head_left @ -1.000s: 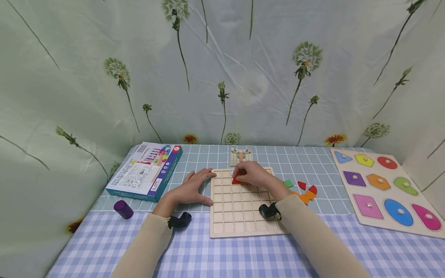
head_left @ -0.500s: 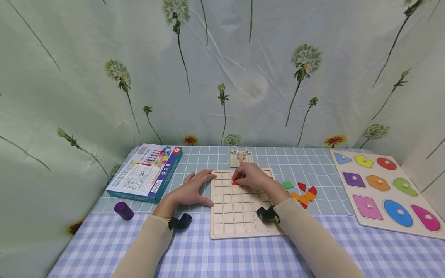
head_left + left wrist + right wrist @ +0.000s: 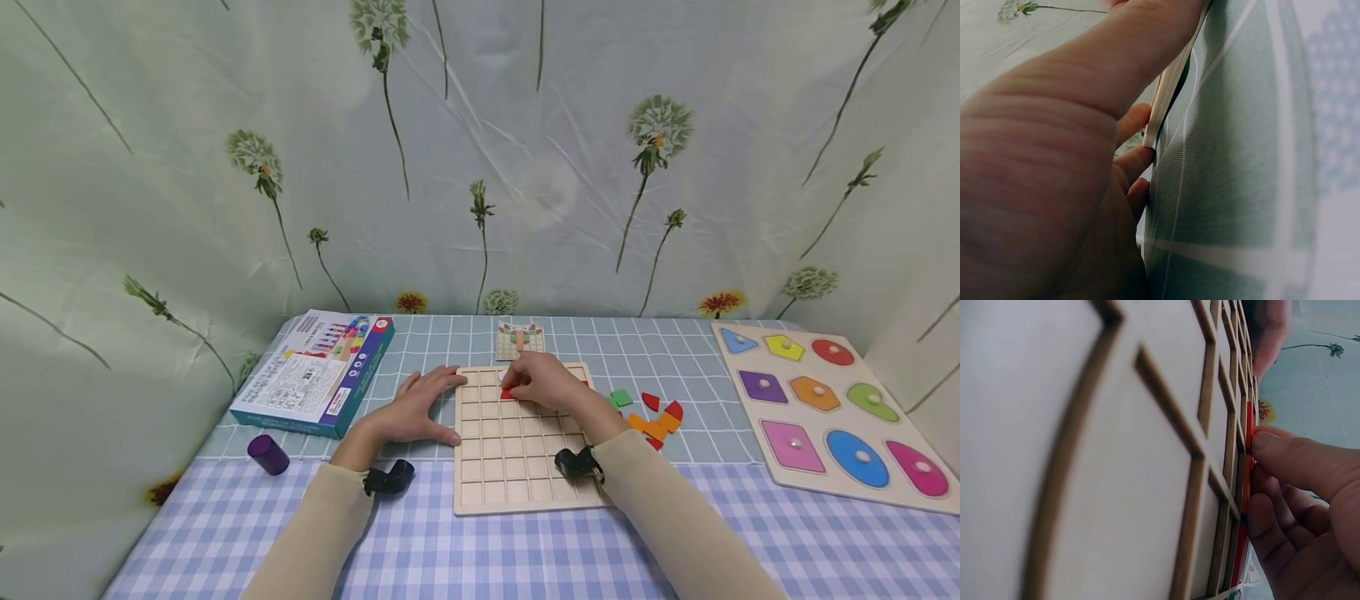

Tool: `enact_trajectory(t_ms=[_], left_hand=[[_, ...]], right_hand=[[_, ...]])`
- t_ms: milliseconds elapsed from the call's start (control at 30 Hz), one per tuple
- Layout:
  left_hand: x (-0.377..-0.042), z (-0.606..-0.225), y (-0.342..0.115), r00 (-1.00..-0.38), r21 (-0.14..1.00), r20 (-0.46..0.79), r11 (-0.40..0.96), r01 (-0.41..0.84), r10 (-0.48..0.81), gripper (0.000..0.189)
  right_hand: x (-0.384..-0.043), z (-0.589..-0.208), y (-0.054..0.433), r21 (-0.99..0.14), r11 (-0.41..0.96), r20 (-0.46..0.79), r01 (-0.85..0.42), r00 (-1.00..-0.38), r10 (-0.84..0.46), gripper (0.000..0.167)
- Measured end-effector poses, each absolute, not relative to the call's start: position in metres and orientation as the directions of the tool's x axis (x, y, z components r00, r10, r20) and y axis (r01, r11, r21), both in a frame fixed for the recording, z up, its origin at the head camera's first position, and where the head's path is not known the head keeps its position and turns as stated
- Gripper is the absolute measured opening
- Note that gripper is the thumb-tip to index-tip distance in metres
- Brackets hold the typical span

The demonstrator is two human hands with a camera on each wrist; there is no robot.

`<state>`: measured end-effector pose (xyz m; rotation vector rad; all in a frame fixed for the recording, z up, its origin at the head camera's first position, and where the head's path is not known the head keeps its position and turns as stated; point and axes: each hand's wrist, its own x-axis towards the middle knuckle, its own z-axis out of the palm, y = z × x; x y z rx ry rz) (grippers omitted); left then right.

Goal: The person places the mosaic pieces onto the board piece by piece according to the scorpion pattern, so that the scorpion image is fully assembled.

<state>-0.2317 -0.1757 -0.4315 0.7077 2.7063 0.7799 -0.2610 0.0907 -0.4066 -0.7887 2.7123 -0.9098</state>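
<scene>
Left hand (image 3: 412, 408) spread, right (image 3: 543, 380) pinching red piece (image 3: 507, 394)

Seeing a grid board (image 3: 491, 471) in the middle, picture card (image 3: 519, 343) just behind. Spotting a box (image 3: 307, 371) to the left, cylinder (image 3: 267, 454) before it, loose tiles (image 3: 657, 430) just rightward, knob puzzle (image 3: 836, 417) farther right.

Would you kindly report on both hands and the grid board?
Left hand touches left edge of grid board. Right hand pinches red piece near board's far edge, partly blocking head view. Loose pieces lie right of board.
</scene>
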Motion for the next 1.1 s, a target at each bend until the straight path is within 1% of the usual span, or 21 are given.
enact_trajectory(t_ms=[167, 333, 533, 800, 967, 1100], left_hand=[[-0.232, -0.432, -0.176, -0.853, 0.547, -0.081, 0.739, 0.393, 0.515, 0.095], [-0.231, -0.430, -0.176, -0.851, 0.545, -0.082, 0.738, 0.397, 0.519, 0.095], [-0.230, -0.430, -0.176, -0.851, 0.539, -0.080, 0.740, 0.401, 0.520, 0.095], [-0.231, -0.430, -0.177, -0.848, 0.532, -0.072, 0.739, 0.413, 0.526, 0.096], [-0.232, -0.433, -0.177, -0.846, 0.533, -0.071, 0.737, 0.415, 0.528, 0.096], [-0.233, -0.433, -0.177, -0.845, 0.531, -0.073, 0.738, 0.416, 0.529, 0.097]], right_hand=[[-0.260, -0.406, 0.092, -0.573, 0.697, 0.010, -0.432, -0.854, -0.520, 0.013], [-0.257, -0.404, 0.094, -0.567, 0.697, 0.010, -0.438, -0.850, -0.526, 0.015], [-0.248, -0.400, 0.101, -0.601, 0.658, 0.042, -0.454, -0.840, -0.541, 0.015], [-0.234, -0.398, 0.121, -0.655, 0.613, 0.103, -0.442, -0.856, -0.507, 0.016], [-0.231, -0.395, 0.139, -0.678, 0.622, 0.091, -0.392, -0.885, -0.457, 0.016], [-0.231, -0.394, 0.154, -0.716, 0.627, 0.053, -0.306, -0.920, -0.389, 0.018]])
